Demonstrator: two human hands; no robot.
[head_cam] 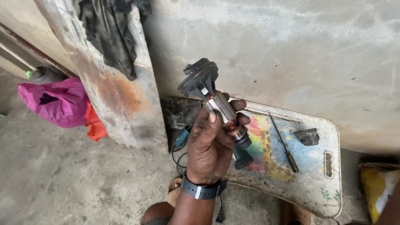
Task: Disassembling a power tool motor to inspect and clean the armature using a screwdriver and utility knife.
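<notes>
Right now my left hand (210, 143) is clamped around a motor armature (216, 104), holding it up tilted, its dark fan end toward the wall and the copper end lower, above a worn painted tray (316, 175) on the concrete floor. On the tray lie a thin screwdriver (283, 143) and a small grey metal part (307, 136). My right hand is out of view.

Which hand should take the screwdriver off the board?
Right, probably. The left hand is closed around the armature, so it is busy. The screwdriver lies on the board to that hand's right. The right hand is out of view.
</notes>
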